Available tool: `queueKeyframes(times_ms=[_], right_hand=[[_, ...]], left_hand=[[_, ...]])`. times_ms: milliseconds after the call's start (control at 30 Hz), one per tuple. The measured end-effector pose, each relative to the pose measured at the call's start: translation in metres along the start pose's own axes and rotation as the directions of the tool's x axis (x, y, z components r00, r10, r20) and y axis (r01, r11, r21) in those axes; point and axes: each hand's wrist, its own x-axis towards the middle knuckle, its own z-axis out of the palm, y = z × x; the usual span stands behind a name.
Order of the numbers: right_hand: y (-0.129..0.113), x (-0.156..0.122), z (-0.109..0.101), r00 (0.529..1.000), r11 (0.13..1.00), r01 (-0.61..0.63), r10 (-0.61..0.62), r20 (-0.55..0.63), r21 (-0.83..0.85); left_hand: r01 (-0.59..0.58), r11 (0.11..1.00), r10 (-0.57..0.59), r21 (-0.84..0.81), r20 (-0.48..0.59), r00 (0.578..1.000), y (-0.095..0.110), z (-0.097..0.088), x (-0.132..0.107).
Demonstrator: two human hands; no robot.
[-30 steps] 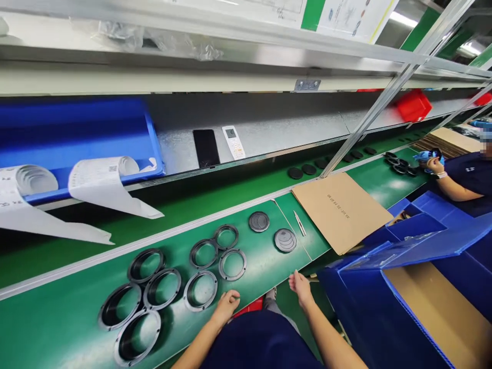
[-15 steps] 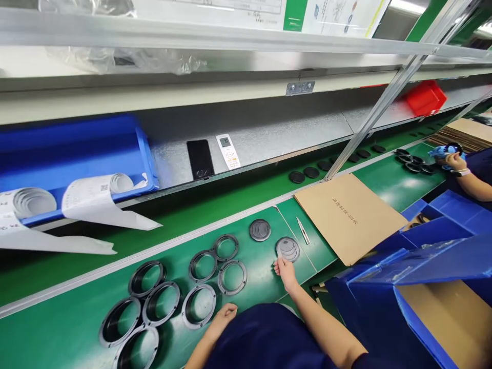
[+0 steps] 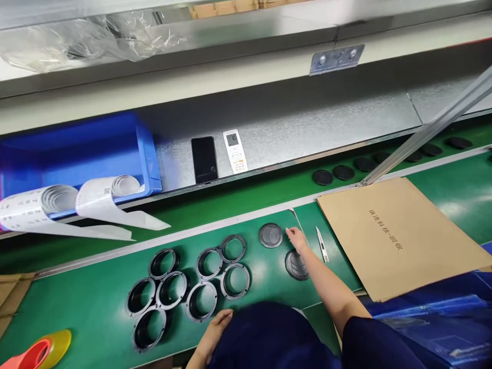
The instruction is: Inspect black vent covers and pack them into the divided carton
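Note:
My right hand (image 3: pixel 295 239) is over the green work surface with its fingertips pinched together. Beside them lies a round black louvred vent cap (image 3: pixel 271 235), apart from the fingers. A second vent cap (image 3: pixel 297 265) lies below the hand, partly covered by my wrist. Whether anything small sits in the pinch cannot be made out. My left hand (image 3: pixel 220 325) rests near the front edge with fingers curled in and nothing visible in them. Closest to it is a black ring (image 3: pixel 202 302), one of several open rings standing on the surface.
A craft knife (image 3: pixel 322 245) and a cardboard sheet (image 3: pixel 395 241) lie to the right. Left are a tape roll (image 3: pixel 59 348) and a blue bin (image 3: pixel 148 159) with label rolls. A phone (image 3: pixel 204 160) and white remote (image 3: pixel 235 152) are on the shelf. Black discs (image 3: pixel 323 177) line the back strip.
My right hand has moved off the nearer vent cap, away from me towards the farther one. The left hand stays by the front edge. The view has shifted closer and leftward.

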Motion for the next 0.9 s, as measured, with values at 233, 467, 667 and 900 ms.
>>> queueKeyframes(times_ms=[233,467,667,900], right_hand=[[-0.014,-0.014,0.035,0.973,0.995,-0.096,0.095,0.213,-0.005],[-0.068,-0.067,0.003,0.888,0.988,0.115,-0.149,0.434,0.102],[-0.134,-0.157,-0.008,0.633,0.913,0.341,-0.401,0.662,0.226],[-0.153,-0.245,-0.014,0.714,0.821,0.534,-0.565,0.413,0.201]], left_hand=[[-0.012,0.996,0.014,-0.083,0.021,1.000,0.030,0.005,-0.007],[-0.095,0.936,0.128,-0.339,0.077,0.989,0.082,0.002,-0.019],[-0.007,0.718,0.342,-0.696,0.345,0.874,0.152,0.002,-0.040],[0.301,0.467,0.537,-0.832,0.536,0.651,0.161,0.004,-0.084]])
